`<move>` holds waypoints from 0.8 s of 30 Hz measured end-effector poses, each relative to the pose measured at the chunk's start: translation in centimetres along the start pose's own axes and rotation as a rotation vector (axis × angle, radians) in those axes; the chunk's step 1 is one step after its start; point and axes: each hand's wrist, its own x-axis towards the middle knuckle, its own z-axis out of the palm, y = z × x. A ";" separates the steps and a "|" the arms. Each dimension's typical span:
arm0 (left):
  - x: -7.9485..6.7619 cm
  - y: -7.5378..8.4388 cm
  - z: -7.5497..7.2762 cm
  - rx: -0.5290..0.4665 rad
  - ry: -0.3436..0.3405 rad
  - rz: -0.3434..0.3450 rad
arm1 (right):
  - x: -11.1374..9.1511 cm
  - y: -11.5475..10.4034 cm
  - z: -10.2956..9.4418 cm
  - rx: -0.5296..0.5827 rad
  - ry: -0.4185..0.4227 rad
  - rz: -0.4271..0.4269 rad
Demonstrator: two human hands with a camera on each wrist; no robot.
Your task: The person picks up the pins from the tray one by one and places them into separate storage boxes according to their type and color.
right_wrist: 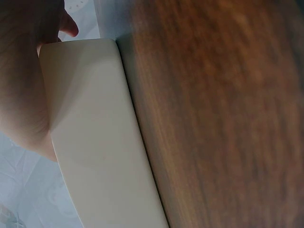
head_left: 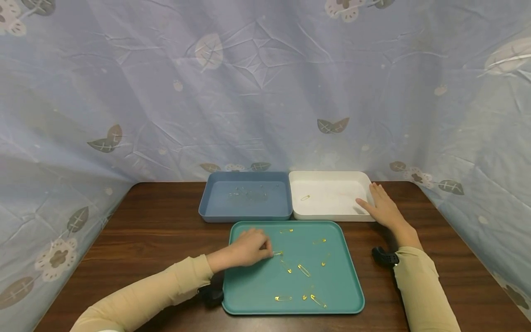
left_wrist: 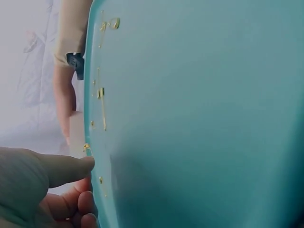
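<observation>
My left hand (head_left: 250,248) is over the teal tray (head_left: 253,295), pinching a gold safety pin (head_left: 279,253) between thumb and fingertips. In the left wrist view, the pin's gold head (left_wrist: 86,147) shows just beyond the thumb (left_wrist: 71,168). Several other gold safety pins lie scattered on the tray, among them one (head_left: 304,270) near the middle and one (head_left: 284,299) toward the front edge. My right hand (head_left: 385,208) rests on the right rim of the white tray (head_left: 332,215), its fingers extended. One safety pin (head_left: 305,198) lies inside that white tray.
A blue tray (head_left: 244,217) stands left of the white one, with several thin, pale wire-like pieces (head_left: 250,193) inside. Both stand behind the teal tray on a dark wooden table (head_left: 166,230). A patterned cloth (head_left: 265,92) hangs along the back and sides.
</observation>
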 end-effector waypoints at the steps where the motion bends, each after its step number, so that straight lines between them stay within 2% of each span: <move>1: 0.1 0.0 0.0 0.006 0.010 0.006 | 0.0 0.0 0.0 0.001 0.000 0.001; 16: 1.8 0.6 -1.5 0.074 0.120 0.101 | 0.1 0.1 0.1 0.002 0.003 0.000; 24: 3.3 0.9 -2.0 0.156 0.190 0.153 | 0.2 0.2 0.2 0.001 0.014 0.006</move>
